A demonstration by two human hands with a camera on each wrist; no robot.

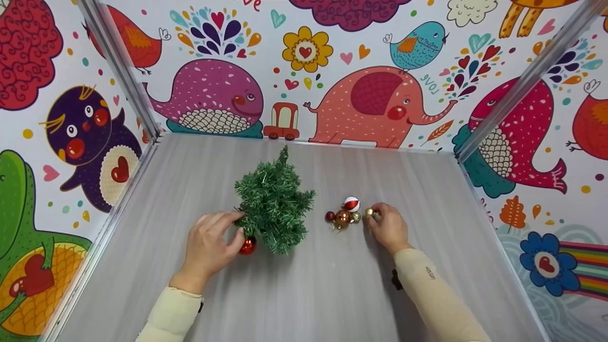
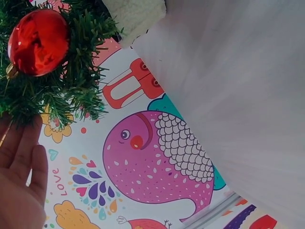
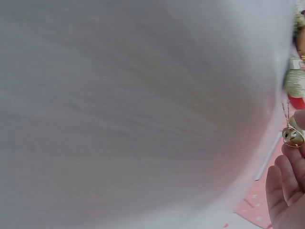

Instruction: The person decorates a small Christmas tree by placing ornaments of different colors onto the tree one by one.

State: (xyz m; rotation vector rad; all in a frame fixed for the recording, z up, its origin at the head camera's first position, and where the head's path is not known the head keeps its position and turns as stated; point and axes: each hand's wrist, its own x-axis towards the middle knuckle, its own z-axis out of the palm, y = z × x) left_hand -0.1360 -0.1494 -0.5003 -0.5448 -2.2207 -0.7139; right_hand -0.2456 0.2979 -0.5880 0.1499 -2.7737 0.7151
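A small green artificial Christmas tree point(image 1: 275, 204) stands left of the middle. A shiny red bauble point(image 1: 247, 246) hangs low on its left side, and the same red bauble point(image 2: 39, 42) shows large in the left wrist view. My left hand point(image 1: 209, 244) touches the branches just above that bauble, thumb and forefinger apart; some fingertips are hidden in the needles. To the right, my right hand point(image 1: 389, 228) pinches a small gold bauble point(image 1: 369, 213) between thumb and fingers. Its metal cap and thread show in the right wrist view beside the fingers point(image 3: 286, 176).
Left of my right hand lies a cluster of baubles: a red-and-white one point(image 1: 351, 204), an orange-brown one point(image 1: 343, 218), a dark red one point(image 1: 330, 216) and a small pale gold one point(image 1: 355, 217). Cartoon-printed walls point(image 1: 304, 95) enclose the grey table point(image 1: 327, 294) on three sides.
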